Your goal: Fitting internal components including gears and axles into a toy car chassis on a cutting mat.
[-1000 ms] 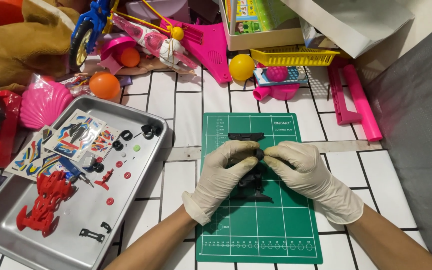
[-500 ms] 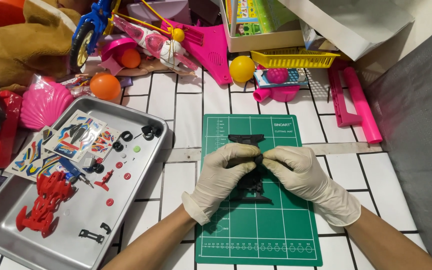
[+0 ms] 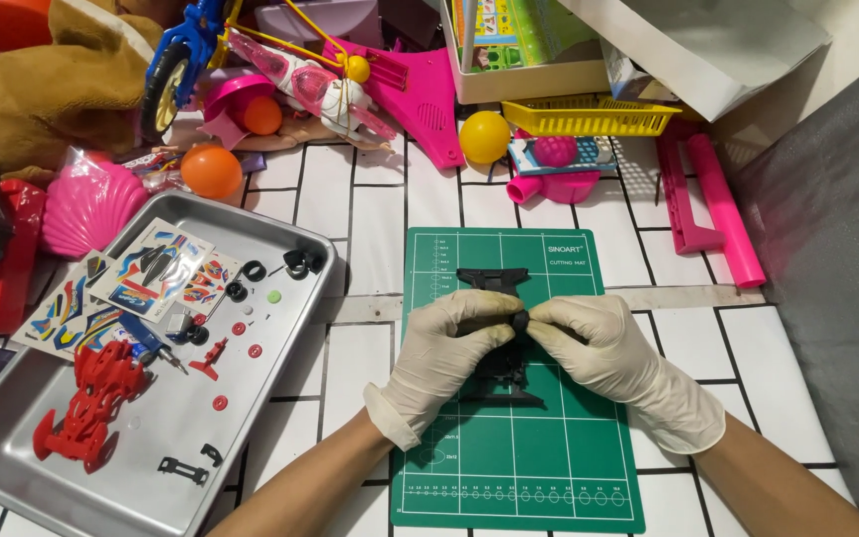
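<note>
Fingertips point(image 3: 509, 320) of our gloved left hand point(image 3: 447, 350) and right hand point(image 3: 603, 350) pinch a small black wheel point(image 3: 520, 321) between them, above the green cutting mat point(image 3: 549, 467). Our hands cover most of the black chassis point(image 3: 492, 279) lying on the mat; only its ends show.

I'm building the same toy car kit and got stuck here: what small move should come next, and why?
Probably press the small black part down onto the black chassis. Both gloved hands, left hand and right hand, pinch it together right over the chassis, which lies flat on the green cutting mat, so seating it looks closest.
</note>
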